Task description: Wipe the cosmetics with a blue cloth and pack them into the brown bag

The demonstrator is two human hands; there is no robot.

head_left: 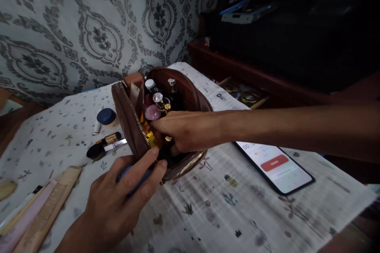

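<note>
A brown zip pouch [126,116] stands unzipped on the cloth. In it are a bottle with a white cap [150,84], a clear-topped bottle [171,84], a pinkish round item [152,112] and yellow items. My right hand [185,132] reaches inside from the right with bent fingers; the fingertips and whatever they grip are hidden. By the pouch's front rim is my left hand [127,189], its fingers around a dark blue object [136,178] that is mostly covered. Two of its fingertips touch the rim or lie just above it.
Left of the pouch lie a blue-lidded jar [107,117], a small white tube [96,127], a makeup brush [95,151] and gold-and-black tubes. Several long tubes [50,205] lie at lower left. A lit phone [279,170] rests at right, beside an open drawer [246,97].
</note>
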